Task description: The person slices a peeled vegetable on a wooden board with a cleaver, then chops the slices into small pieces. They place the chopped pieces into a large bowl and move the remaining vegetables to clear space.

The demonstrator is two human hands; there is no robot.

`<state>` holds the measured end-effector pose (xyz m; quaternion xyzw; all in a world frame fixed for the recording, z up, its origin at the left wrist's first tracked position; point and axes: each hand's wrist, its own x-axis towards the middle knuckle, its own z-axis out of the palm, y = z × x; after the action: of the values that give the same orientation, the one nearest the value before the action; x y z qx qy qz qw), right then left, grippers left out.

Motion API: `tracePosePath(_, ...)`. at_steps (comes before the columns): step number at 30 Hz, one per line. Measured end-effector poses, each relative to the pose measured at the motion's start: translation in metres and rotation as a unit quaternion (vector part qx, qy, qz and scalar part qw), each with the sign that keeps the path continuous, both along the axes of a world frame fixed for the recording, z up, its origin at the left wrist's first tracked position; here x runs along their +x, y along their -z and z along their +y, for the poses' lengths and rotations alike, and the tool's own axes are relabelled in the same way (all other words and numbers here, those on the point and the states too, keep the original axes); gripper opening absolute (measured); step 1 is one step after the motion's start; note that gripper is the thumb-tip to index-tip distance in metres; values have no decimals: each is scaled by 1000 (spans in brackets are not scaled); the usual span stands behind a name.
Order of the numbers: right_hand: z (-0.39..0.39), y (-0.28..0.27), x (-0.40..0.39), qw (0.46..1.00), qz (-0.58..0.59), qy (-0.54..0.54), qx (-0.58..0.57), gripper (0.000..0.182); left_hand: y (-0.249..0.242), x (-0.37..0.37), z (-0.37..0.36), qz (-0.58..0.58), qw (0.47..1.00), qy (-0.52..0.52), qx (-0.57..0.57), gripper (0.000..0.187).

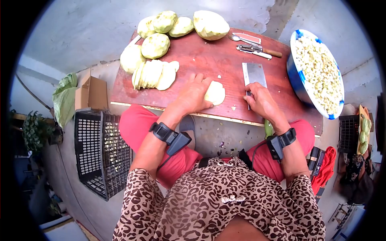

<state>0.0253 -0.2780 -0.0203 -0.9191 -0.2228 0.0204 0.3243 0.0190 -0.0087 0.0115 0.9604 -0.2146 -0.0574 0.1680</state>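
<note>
My left hand (192, 93) rests on the red table, fingers and thumb against a small stack of pale vegetable slices (216, 94) and steadying it. To the right of that stack, my right hand (260, 101) is closed round the handle of a cleaver (255, 74); its broad metal blade points away from me, lying over the tabletop. Beyond my left hand, a fanned row of cut slices (155, 75) leans over. Several whole peeled, pale-green vegetables (156, 45) sit at the table's back left, with a larger cut piece (210, 25) beside them.
A blue-and-white basin (296, 74) heaped with small pale diced pieces stands at the table's right edge. A spoon (235, 37) and a peeler (250, 48) lie at the back. Black plastic crates (90, 148) and a cardboard box (91, 92) stand on the floor at left.
</note>
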Motion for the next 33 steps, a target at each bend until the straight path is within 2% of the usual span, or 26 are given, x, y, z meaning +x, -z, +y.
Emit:
tracePosePath(6,0,1,2,1000,-4,-4,-2,26,-27,31,28,-81,994,-35,67,77)
tracePosePath(8,0,2,2,1000,-9,-6,-9,26,-38,47,36,-67,991,-43,105,76)
tracePosePath(12,-2,4,2,1000,1,3,-4,25,-29,78,51,-128,981,-27,143,75)
tracePosePath(16,-4,3,0,1000,7,21,-6,25,-16,85,49,-9,965,-118,234,81)
tracePosePath(17,-5,3,0,1000,12,27,-5,25,-15,84,47,-11,960,-128,250,83)
tracePosePath(20,-13,8,0,999,-6,46,4,27,-21,74,37,-60,967,-92,231,83)
tracePosePath(21,-15,3,-2,998,2,63,4,28,-21,68,34,-67,978,-69,184,82)
tracePosePath(24,-23,-10,-12,994,19,110,-3,30,-16,46,22,44,997,-9,55,84)
tracePosePath(26,-33,-6,-17,990,22,135,-16,31,-19,21,8,98,991,3,95,86)
tracePosePath(30,-39,-14,-41,978,94,184,-41,32,-1,9,3,78,990,15,117,90)
tracePosePath(33,-44,-6,-53,979,77,179,-63,40,7,10,7,53,994,16,96,90)
